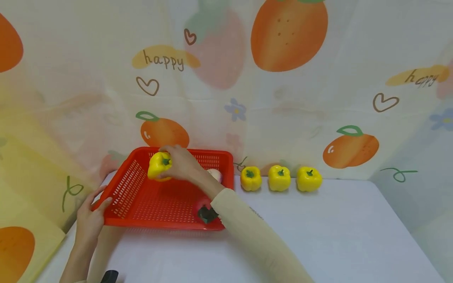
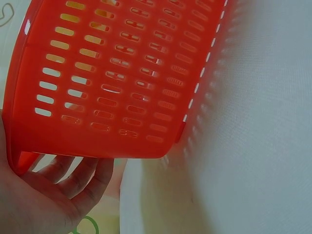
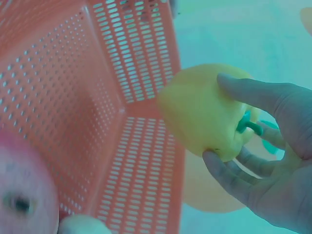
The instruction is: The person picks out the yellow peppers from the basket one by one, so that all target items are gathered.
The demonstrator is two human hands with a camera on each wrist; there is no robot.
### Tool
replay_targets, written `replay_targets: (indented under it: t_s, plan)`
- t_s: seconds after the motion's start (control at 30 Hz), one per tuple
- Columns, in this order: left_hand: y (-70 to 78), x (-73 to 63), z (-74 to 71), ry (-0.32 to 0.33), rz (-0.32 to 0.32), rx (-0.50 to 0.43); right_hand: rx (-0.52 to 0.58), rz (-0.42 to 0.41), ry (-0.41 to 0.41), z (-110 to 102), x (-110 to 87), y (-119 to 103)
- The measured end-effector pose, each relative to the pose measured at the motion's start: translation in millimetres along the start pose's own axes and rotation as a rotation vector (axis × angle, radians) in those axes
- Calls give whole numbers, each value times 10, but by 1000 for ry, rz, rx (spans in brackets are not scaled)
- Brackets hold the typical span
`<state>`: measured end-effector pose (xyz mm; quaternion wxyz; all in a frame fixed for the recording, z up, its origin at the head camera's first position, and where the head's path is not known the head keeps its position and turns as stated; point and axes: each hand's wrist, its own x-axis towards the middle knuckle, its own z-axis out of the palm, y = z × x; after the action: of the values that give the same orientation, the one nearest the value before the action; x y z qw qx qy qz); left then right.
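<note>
My right hand point(image 1: 182, 163) pinches a yellow bell pepper point(image 1: 157, 166) with a green stem, over the back left of a red plastic basket point(image 1: 122, 173). In the right wrist view the thumb and fingertips press on the sides of the pepper point(image 3: 200, 107), near the basket's rim. My left hand point(image 1: 90, 214) grips the basket's front left corner, thumb over the rim and fingers beneath it. Inside the basket lie a pinkish-red round item point(image 1: 203, 204) with a dark green part and a whitish round item point(image 1: 215, 175), both partly hidden by the right arm.
Three more yellow bell peppers, a left one point(image 1: 251, 179), a middle one point(image 1: 279, 178) and a right one point(image 1: 309, 179), stand in a row right of the basket. They sit on the white table point(image 1: 318, 236), before a fruit-printed cloth point(image 1: 283, 110). A dark object point(image 1: 109, 276) shows at the bottom edge.
</note>
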<state>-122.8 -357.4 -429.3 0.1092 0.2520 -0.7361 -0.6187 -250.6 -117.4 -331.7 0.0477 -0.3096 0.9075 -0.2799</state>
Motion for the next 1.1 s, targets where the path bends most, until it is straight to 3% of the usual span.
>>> replay_targets:
  t_s: [0.37, 0.87, 1.1]
  plan:
    - [-10, -7, -8, 7, 6, -23, 154, -52, 61, -284, -342, 333]
    - [-21, -9, -28, 20, -25, -66, 84, -46, 149, -748, -646, 678]
    - [-6, -3, -4, 2, -21, -72, 67, 33, 171, -921, -892, 875]
